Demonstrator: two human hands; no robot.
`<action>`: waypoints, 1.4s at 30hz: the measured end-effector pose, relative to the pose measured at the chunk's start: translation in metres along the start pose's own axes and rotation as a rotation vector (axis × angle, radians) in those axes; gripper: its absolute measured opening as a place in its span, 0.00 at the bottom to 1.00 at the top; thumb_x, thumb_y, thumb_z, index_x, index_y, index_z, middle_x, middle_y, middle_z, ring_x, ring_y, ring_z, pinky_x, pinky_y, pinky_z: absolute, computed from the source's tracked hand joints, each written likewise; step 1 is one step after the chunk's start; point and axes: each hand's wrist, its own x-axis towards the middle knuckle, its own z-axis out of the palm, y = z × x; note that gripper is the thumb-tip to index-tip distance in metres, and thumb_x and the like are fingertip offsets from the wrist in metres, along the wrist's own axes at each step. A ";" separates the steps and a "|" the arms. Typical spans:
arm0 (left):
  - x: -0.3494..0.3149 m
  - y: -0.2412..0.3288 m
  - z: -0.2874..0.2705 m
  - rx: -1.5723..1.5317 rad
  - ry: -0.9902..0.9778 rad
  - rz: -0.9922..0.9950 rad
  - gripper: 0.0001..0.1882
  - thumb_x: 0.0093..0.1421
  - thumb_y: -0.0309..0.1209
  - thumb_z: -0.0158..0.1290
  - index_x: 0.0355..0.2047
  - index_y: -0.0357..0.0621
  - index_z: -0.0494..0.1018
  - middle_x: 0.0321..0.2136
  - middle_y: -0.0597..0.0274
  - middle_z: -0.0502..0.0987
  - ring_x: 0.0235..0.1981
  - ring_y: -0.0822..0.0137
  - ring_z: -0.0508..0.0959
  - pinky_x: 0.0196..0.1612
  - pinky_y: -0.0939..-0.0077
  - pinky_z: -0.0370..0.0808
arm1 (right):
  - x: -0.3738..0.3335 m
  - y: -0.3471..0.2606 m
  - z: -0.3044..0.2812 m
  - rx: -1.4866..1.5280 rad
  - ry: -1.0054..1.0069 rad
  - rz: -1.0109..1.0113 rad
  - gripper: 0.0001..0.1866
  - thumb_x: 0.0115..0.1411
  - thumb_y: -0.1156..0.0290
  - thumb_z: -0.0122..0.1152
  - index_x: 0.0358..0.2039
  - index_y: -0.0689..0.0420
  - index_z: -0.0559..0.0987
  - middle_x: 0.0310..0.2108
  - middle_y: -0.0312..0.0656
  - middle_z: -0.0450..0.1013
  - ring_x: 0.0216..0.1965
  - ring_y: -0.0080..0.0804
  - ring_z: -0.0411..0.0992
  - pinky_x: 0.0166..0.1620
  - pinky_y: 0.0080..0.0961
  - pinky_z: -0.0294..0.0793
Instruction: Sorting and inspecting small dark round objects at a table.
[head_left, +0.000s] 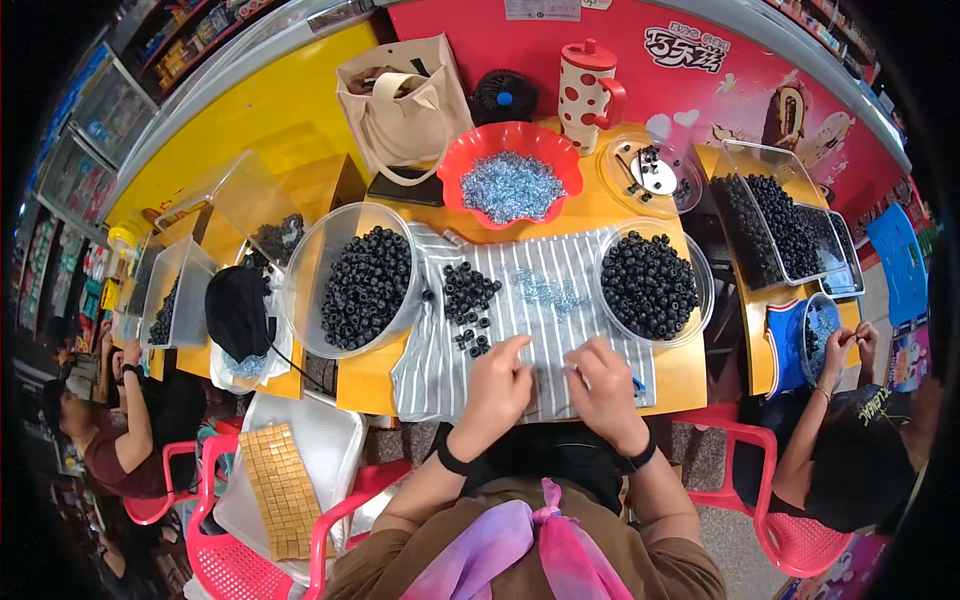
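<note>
While the left hand [502, 388] and the right hand [605, 390] face each other over the near part of the striped cloth [430, 365], their fingers curl inward, a little apart; I cannot tell whether either pinches anything, since the fingertips are small and partly hidden. Such fine fingerwork probably goes best with both hands low, so that a dropped bead lands on soft grey-and-white fabric rather than on the hard yellow tabletop [365, 388]. Just beside the right hand lies a small blue object [638, 385], too small to identify. Beyond the left hand, loose black beads [466, 290] spread in a patch, rounded, glossy and drilled with wide holes; to their right, tiny pale-blue beads [550, 292] form a thin, glassy scatter. Leaving a strip of bare cloth between these 2 patches should help the fingertips pick up 1 kind at a time. At either side stand 2 round tubs of clear, smooth plastic, the left tub [305, 290] and the right tub [655, 340], heaped with similar black beads. Farther back, a red bowl [570, 180] with a scalloped rim holds a sparkling mound of blue beads [513, 187], with a beige tote bag [355, 110] and a red-spotted tumbler [583, 105] behind it.
</note>
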 end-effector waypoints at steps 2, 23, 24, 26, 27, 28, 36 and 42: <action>-0.012 -0.019 -0.008 -0.356 -0.056 -0.238 0.10 0.54 0.24 0.56 0.36 0.32 0.74 0.21 0.62 0.73 0.22 0.73 0.73 0.25 0.77 0.67 | -0.012 -0.007 -0.011 0.178 -0.162 0.011 0.07 0.48 0.83 0.57 0.30 0.61 0.75 0.25 0.47 0.67 0.26 0.49 0.69 0.29 0.37 0.68; -0.069 -0.023 -0.062 -1.112 -0.089 -0.497 0.13 0.58 0.17 0.47 0.44 0.32 0.70 0.38 0.55 0.75 0.35 0.66 0.77 0.37 0.81 0.72 | -0.121 0.021 0.079 -0.247 -0.797 -0.278 0.04 0.45 0.74 0.55 0.21 0.61 0.75 0.23 0.51 0.72 0.26 0.49 0.74 0.28 0.40 0.73; -0.070 -0.024 -0.063 -1.115 -0.082 -0.486 0.12 0.59 0.18 0.46 0.44 0.33 0.70 0.38 0.56 0.75 0.35 0.67 0.78 0.37 0.80 0.73 | -0.110 0.012 0.072 -0.247 -0.799 -0.285 0.04 0.45 0.74 0.55 0.21 0.61 0.75 0.23 0.51 0.72 0.26 0.49 0.74 0.28 0.40 0.73; -0.076 -0.021 -0.064 -1.128 -0.084 -0.479 0.10 0.61 0.19 0.46 0.44 0.34 0.70 0.37 0.56 0.76 0.35 0.68 0.78 0.36 0.80 0.74 | -0.081 -0.022 0.041 0.108 -0.635 -0.315 0.04 0.44 0.76 0.56 0.23 0.60 0.71 0.25 0.49 0.67 0.28 0.48 0.71 0.30 0.39 0.71; -0.074 -0.021 -0.063 -1.123 -0.096 -0.473 0.10 0.61 0.19 0.46 0.43 0.34 0.70 0.36 0.55 0.76 0.34 0.68 0.78 0.34 0.81 0.74 | -0.072 -0.029 0.031 0.115 -0.575 -0.275 0.05 0.43 0.78 0.55 0.22 0.60 0.68 0.26 0.48 0.63 0.29 0.47 0.68 0.31 0.38 0.69; -0.074 -0.020 -0.063 -1.117 -0.105 -0.469 0.09 0.61 0.19 0.47 0.42 0.33 0.70 0.36 0.53 0.77 0.32 0.67 0.79 0.32 0.81 0.75 | -0.064 -0.032 0.024 0.117 -0.454 -0.232 0.05 0.42 0.80 0.54 0.23 0.60 0.69 0.26 0.48 0.64 0.29 0.49 0.68 0.30 0.38 0.69; -0.071 -0.023 -0.045 -1.180 -0.236 -0.488 0.07 0.58 0.17 0.50 0.38 0.31 0.72 0.36 0.49 0.78 0.29 0.68 0.80 0.26 0.84 0.74 | -0.021 0.002 0.022 0.018 -0.091 0.070 0.08 0.47 0.86 0.55 0.30 0.63 0.75 0.29 0.49 0.68 0.30 0.50 0.70 0.32 0.37 0.69; -0.066 -0.025 -0.032 -1.177 -0.206 -0.465 0.13 0.61 0.19 0.49 0.47 0.29 0.71 0.39 0.51 0.77 0.34 0.67 0.79 0.36 0.82 0.75 | -0.026 0.006 0.012 -0.058 -0.104 0.114 0.10 0.45 0.86 0.58 0.31 0.63 0.76 0.26 0.46 0.68 0.26 0.42 0.72 0.28 0.32 0.70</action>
